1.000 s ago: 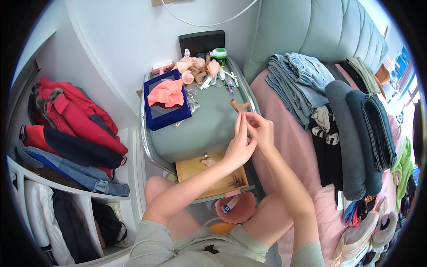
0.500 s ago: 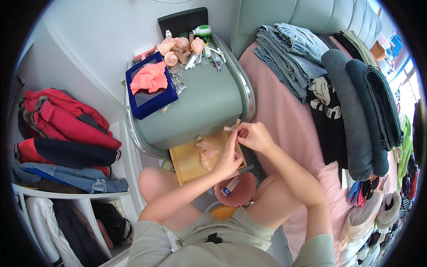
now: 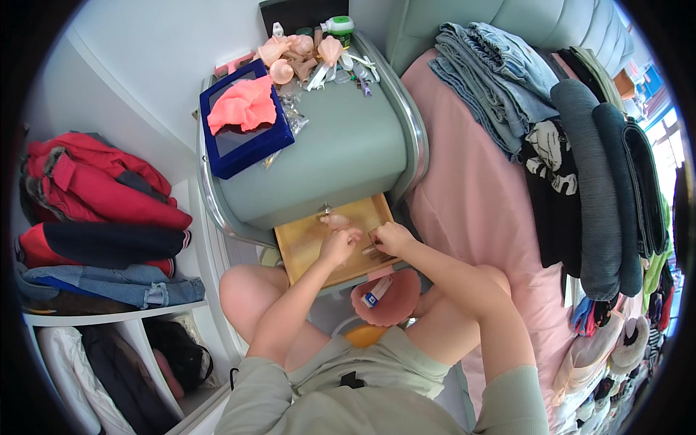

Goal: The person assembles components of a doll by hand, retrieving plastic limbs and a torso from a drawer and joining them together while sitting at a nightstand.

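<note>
Over the pulled-out drawer [image 3: 301, 250], both bent arms slant inward, the wrists close together but apart. The left hand [image 3: 339, 245] is half open, fingers loosely bent, just beside the pink piece [image 3: 335, 220] at the drawer's inner end; contact cannot be told. The right hand [image 3: 390, 238] is curled narrow, fingers pointing down and left by the brown pieces [image 3: 372, 251] in the drawer's right part; whether it grips one is hidden. Below the drawer, a pink bowl [image 3: 404, 301] holds a small box [image 3: 375, 293].

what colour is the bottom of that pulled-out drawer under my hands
The drawer bottom is yellowish tan, best seen in the head view.
</note>
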Tool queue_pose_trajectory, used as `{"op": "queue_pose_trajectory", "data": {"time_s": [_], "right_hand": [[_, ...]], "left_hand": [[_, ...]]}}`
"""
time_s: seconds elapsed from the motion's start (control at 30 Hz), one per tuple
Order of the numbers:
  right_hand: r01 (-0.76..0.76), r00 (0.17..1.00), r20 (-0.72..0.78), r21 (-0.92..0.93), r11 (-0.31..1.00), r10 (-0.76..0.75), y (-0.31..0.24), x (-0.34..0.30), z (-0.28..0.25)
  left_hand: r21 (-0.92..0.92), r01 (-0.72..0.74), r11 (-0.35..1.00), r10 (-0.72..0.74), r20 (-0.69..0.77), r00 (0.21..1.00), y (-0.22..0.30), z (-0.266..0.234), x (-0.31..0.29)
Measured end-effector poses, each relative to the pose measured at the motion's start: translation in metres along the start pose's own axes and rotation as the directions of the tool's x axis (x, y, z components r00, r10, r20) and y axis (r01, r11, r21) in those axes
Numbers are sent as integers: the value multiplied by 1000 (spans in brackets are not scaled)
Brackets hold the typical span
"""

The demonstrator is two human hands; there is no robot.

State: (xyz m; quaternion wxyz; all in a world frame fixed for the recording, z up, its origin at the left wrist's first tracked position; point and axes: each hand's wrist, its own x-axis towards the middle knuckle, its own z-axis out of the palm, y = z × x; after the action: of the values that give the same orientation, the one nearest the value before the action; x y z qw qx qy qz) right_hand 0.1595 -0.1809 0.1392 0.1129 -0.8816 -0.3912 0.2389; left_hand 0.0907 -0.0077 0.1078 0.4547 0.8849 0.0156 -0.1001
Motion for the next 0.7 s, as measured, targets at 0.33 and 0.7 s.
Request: {"op": "queue_pose_trajectory", "data": {"time_s": [0.33,0.7], "right_hand": [[-169,986,6,139,976,169,19,24,51],[-230,973,43,117,966,226,24,29,63]], "left_hand": [[264,112,958,-152,136,979,-31,18,-5],[299,-106,948,37,227,973,-49,51,-5]]}}
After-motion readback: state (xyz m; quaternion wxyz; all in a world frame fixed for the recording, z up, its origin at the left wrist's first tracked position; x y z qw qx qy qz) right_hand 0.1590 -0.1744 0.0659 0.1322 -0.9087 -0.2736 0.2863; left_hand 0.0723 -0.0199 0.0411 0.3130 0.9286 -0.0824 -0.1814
